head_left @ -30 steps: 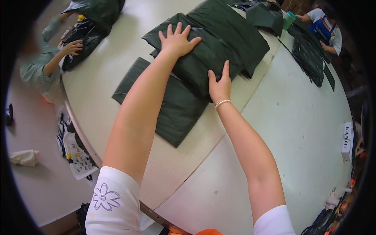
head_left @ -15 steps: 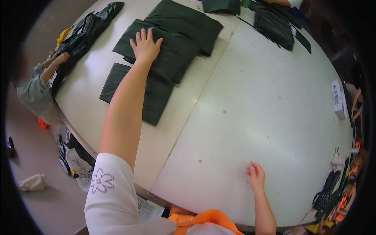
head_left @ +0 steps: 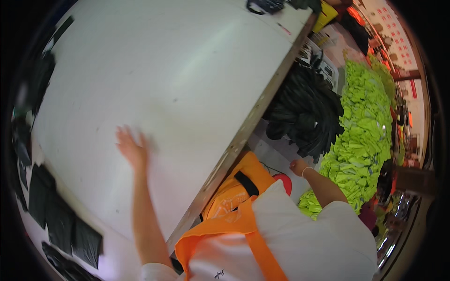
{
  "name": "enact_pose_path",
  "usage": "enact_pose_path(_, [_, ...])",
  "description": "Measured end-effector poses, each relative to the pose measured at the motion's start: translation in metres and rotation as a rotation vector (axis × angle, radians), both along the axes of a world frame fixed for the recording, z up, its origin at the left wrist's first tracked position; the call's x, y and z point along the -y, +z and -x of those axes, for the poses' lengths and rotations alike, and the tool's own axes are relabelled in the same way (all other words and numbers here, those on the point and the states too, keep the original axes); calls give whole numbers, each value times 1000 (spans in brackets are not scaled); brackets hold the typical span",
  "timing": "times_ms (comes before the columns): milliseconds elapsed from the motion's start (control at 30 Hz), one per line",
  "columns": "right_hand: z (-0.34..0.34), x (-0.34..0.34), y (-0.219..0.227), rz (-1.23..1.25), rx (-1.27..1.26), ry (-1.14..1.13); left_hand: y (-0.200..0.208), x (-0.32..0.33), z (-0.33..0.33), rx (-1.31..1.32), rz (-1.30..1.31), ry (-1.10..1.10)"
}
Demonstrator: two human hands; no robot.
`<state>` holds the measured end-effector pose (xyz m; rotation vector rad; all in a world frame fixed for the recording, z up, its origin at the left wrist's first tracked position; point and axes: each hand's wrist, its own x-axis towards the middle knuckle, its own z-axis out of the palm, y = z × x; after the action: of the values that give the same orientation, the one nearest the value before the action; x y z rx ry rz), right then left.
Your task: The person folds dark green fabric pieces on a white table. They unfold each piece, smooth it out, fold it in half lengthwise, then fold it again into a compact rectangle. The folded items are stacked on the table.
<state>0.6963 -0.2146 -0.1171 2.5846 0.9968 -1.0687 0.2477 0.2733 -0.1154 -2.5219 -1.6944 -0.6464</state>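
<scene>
L hand [head_left: 132, 149] was splayed, empty, over the white tbl [head_left: 187, 70]; R hand [head_left: 298, 166], grip can't-tell, was nr the blk bundle [head_left: 307, 112] beside the tbl, which looked light, soft, prob. slippery, best held mid-bunch.

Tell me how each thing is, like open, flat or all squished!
Left hand: open, fingers spread, blurry
Right hand: seems curled; can't tell if it's holding anything
Bracelet: worn on the right wrist
Black strips: loosely heaped
Lime-green fabric: crumpled in a big pile
Dark green pieces: laid flat
Orange apron: worn
</scene>
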Motion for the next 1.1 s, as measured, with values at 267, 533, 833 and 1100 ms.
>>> enact_pose_path(267, [-251,-32,-102,-305,264,-281,15,240,-317,-48,597,-460])
enact_pose_path(533, [-494,-128,-162,-106,557,-457,17,214,-451,-143,507,-257])
enact_pose_path(833, [-600,-130,-119,-712,583,-513,19,219,-469,-260,578,-199])
enact_pose_path(1100, [-520,-294,263,-1559,668,-181,45,205,-451,-44,772,-279])
